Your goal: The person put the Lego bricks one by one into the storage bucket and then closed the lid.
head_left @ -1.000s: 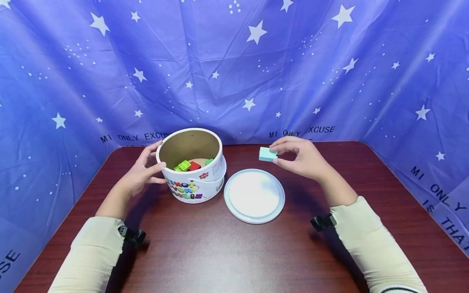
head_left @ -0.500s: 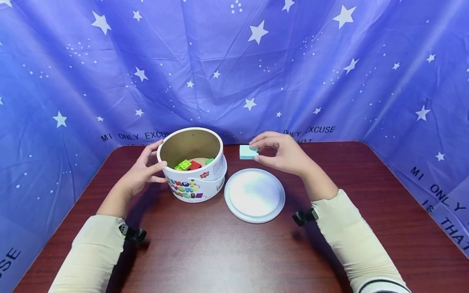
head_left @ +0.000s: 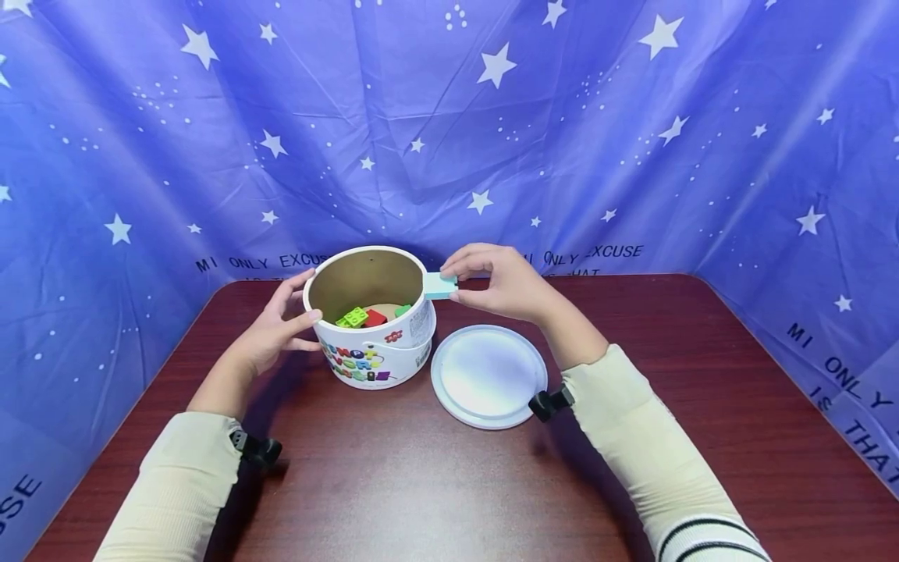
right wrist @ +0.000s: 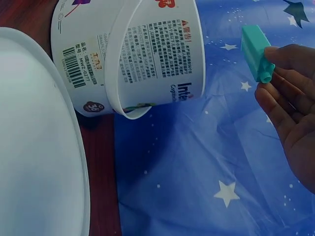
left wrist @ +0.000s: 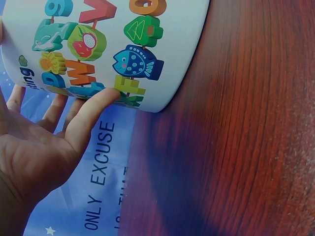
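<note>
A white bucket point(head_left: 372, 359) with colourful printing stands upright and uncovered at the back left of the table. My left hand point(head_left: 270, 332) rests against its left side, with spread, fairly straight fingers touching the rim and outer wall; in the left wrist view, fingertips point(left wrist: 112, 94) meet the printed wall. My right hand point(head_left: 502, 281) pinches a turquoise toy block point(head_left: 438, 286) between thumb and fingers at the bucket's right rim. A stud shows on the block's near end in the right wrist view. Inside the bucket lie a lime-green studded block point(head_left: 353, 317), a red block point(head_left: 375, 318) and a green block point(head_left: 403, 311).
A round white lid point(head_left: 488, 376) lies on the dark red wooden table point(head_left: 393, 476), right of the bucket and below my right forearm. The bucket's white handle point(right wrist: 114, 73) hangs down its side. A blue star-patterned curtain point(head_left: 449, 133) encloses the table's back and sides.
My right hand has moved left with the turquoise block, from beyond the lid to the bucket's right rim. The left hand and bucket have stayed practically in place.
</note>
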